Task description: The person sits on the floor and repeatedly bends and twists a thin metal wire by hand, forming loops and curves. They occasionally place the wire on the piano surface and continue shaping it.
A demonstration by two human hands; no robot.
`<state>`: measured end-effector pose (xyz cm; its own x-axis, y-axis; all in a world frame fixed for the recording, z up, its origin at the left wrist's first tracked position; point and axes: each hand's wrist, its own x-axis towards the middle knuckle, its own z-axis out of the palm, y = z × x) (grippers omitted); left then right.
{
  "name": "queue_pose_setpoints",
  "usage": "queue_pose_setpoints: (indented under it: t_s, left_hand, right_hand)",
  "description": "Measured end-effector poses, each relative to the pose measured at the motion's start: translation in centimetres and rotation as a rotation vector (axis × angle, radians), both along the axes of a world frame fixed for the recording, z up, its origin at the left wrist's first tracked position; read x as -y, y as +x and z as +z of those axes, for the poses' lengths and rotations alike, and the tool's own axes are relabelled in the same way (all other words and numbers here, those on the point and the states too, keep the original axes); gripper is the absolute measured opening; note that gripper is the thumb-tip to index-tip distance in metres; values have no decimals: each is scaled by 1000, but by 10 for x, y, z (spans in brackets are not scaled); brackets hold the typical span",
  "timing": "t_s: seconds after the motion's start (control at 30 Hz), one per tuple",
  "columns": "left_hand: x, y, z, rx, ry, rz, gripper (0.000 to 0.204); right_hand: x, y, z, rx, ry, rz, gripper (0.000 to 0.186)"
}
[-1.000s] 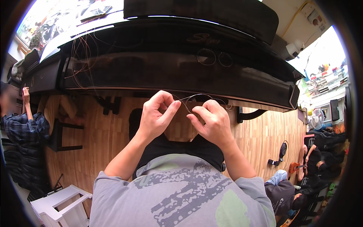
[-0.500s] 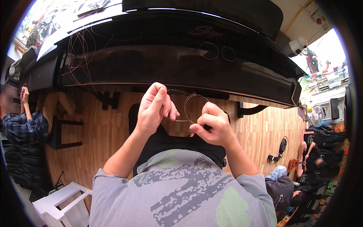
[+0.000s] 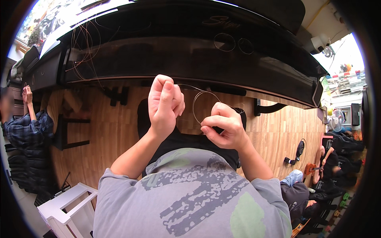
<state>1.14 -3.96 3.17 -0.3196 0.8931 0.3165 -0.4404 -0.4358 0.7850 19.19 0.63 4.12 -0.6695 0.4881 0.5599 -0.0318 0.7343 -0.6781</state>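
Observation:
My left hand (image 3: 166, 101) is raised in front of the piano's edge, its thumb and index finger pinched on a thin string end. From there the instrument string (image 3: 193, 106) runs right and bends into a loose round coil. My right hand (image 3: 225, 126) grips that coil at its lower side, thumb pressed against curled fingers; a stray end sticks out behind it. On the glossy black piano (image 3: 158, 59), two finished-looking rings of string lie apart: a larger coil (image 3: 214, 43) and a smaller coil (image 3: 239, 45). Several loose strings (image 3: 92, 52) hang tangled over the piano's left part.
Under my hands are a black seat (image 3: 143, 119) and a wooden floor (image 3: 115, 146). At far left another person (image 3: 25, 129) in a plaid shirt handles something thin. A white stand (image 3: 59, 212) is at lower left. More people sit at right, near a small ukulele-like instrument (image 3: 309, 169).
My left hand has moved slightly up and away from my right hand, drawing the string between them. The right hand keeps its hold on the coil. The view has shifted a little.

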Motion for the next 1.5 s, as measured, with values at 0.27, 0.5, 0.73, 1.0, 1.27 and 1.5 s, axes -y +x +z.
queue_pose_setpoints:
  t_s: [0.27, 0.5, 0.73, 1.0, 1.27, 1.5]
  left_hand:
    - [5, -8, 0, -262, -146, -69, 18]
    - [10, -23, -2, -232, -191, -379, 45]
    - [0, -20, 14, -142, -368, -596, 21]
    - [0, -10, 7, -84, -250, -554, 12]
    - [1, -9, 14, -182, -247, -495, 10]
    - [4, -12, 11, -231, -260, -556, 8]
  right_hand:
    - [-6, 5, 1, 3, 83, -107, 14]
    - [-14, 9, 5, 48, 278, -158, 16]
    - [-13, 11, 7, 55, 323, -121, 19]
    - [-12, 13, 9, 71, 284, -106, 19]
    - [-13, 12, 8, 112, 254, -66, 17]
    - [-10, 13, 13, 136, 258, -24, 15]
